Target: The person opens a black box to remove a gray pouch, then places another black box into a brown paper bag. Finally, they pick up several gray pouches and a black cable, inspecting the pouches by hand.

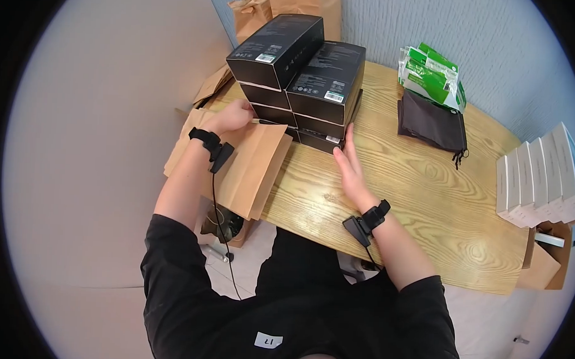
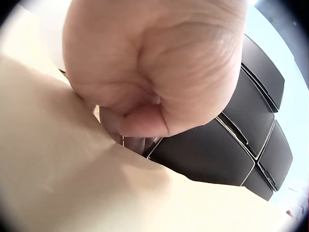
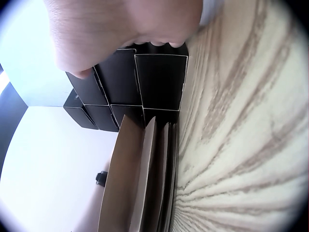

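Note:
Black boxes (image 1: 326, 73) stand in a stack on the wooden table. The left hand (image 1: 234, 117), at the stack's lower left side, has its fingers curled beside brown paper bags (image 1: 250, 165); in the left wrist view the hand (image 2: 154, 63) covers what its fingertips touch. The right hand (image 1: 352, 169) lies with fairly straight fingers along the right side of the bottom boxes; the right wrist view shows this hand (image 3: 120, 29) against the black boxes (image 3: 161, 79). Several flat paper bags (image 3: 120, 179) lie in front of the stack.
Green-and-white packets (image 1: 430, 74) and a dark drawstring pouch (image 1: 432, 121) lie at the back right. White boxes (image 1: 534, 182) stand in a row at the right edge, above a cardboard box (image 1: 556, 271). More brown bags (image 1: 300, 9) stand behind the stack.

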### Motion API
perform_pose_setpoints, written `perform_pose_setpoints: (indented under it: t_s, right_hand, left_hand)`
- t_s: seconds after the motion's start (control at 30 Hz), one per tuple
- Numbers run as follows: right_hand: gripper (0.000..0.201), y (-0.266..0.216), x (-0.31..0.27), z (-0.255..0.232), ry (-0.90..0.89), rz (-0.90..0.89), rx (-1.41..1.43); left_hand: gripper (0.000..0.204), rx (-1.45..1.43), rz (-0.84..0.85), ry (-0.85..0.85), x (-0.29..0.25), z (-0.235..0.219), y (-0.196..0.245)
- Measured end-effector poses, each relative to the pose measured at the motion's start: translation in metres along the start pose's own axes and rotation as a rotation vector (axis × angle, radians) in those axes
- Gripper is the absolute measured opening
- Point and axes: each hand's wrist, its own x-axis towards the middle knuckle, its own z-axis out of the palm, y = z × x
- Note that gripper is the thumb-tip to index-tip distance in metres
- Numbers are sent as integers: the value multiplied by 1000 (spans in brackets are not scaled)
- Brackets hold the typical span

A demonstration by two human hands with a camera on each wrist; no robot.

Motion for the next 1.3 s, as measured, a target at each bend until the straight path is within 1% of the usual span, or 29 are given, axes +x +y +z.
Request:
perform_pose_setpoints:
  t_s: [0.07, 0.1, 0.17, 0.2, 0.27, 0.3, 0.37, 0.4, 0.47, 0.53, 0.57, 0.63, 0.67, 0.77, 0.8, 0.87, 0.9, 0.93, 0.97, 1.0, 1.03, 1.07, 1.1, 1.13, 1.17, 1.2, 1.23, 1.27, 1.3]
  right_hand:
    - [73, 1, 1, -1, 7, -10, 5]
    - [73, 2, 2, -2, 12, -6, 10]
    - [72, 0, 2, -4, 13, -4, 12]
    - [71, -4, 2, -4, 33, 0, -20]
    - [70, -5, 3, -5, 51, 6, -49]
    - [69, 0, 6, -8, 61, 11, -4]
    - [68, 15, 11, -17, 81, 23, 85]
    - [68, 19, 14, -20, 91, 29, 129]
    - [68, 18, 15, -20, 99, 36, 168]
    - [69, 9, 14, -13, 53, 163, 237]
    - [69, 12, 14, -13, 55, 163, 237]
    - [70, 19, 14, -13, -1, 68, 181]
    - [70, 18, 13, -12, 2, 67, 181]
    - [71, 16, 12, -11, 1, 84, 175]
    - [71, 20, 13, -12, 39, 69, 182]
    - [70, 25, 14, -17, 74, 53, 186]
    - [68, 26, 14, -23, 159, -12, 168]
    - [66, 25, 15, -26, 241, -80, 149]
    - [59, -1, 13, -23, 349, -96, 120]
    - [52, -39, 13, -19, 454, -116, 90]
    - [43, -62, 20, -24, 432, -258, -78]
    - [36, -83, 28, -34, 408, -398, -248]
    - [36, -108, 41, -43, 333, -434, -327]
    - [37, -132, 60, -48, 259, -468, -407]
    - [37, -157, 80, -47, 251, -479, -536]
    - [38, -178, 104, -44, 244, -502, -740]
    - [40, -190, 133, -43, 183, -474, -840]
    - [43, -200, 161, -41, 122, -440, -939]
    - [47, -205, 191, -41, 32, -453, -1080]
  left_hand:
    - [33, -24, -87, -57, -12, -2, 26]
    - [33, -24, -86, -54, -12, -5, 23]
    - [33, -36, -99, -129, -5, -10, 9]
    - [33, -36, -99, -127, 1, -9, 0]
    - [48, -393, -77, 165, 9, -8, -14]
    - [48, -394, -78, 168, 7, -10, -2]
    - [61, -922, -116, 290, 4, -15, 26]
    - [61, -925, -118, 292, 1, -16, 34]
    - [61, -1075, -22, 144, -3, -14, 46]
    - [62, -1072, 4, 135, -3, -7, 53]
    - [62, -1066, 30, 126, -3, -4, 55]
    - [62, -1050, 58, 160, -3, 2, 58]
    - [62, -1033, 86, 195, -3, 4, 59]
    - [62, -1087, 124, 191, 0, 4, 56]
    - [62, -1088, 126, 190, -1, 1, 55]
    - [60, -1065, 29, 174, -7, -7, 52]
    - [60, -1068, 33, 174, -11, -11, 49]
    - [58, -1012, 94, 316, -17, -15, 46]
    - [57, -953, 156, 459, -25, -16, 45]
    - [55, -766, 265, 564, -49, -11, 58]
    - [54, -578, 366, 667, -87, -2, 75]
    - [48, -515, 437, 627, -121, 7, 82]
    - [43, -623, 630, 415, -155, 21, 72]
    - [40, -777, 649, 342, -186, 49, 76]
    - [44, -889, 713, 68, -200, 72, 73]
    - [43, -914, 692, -80, -212, 94, 77]
    - [32, -941, 561, -348, -213, 112, 78]
    - [25, -848, 426, -412, -211, 135, 76]
    - [19, -749, 293, -473, -203, 158, 71]
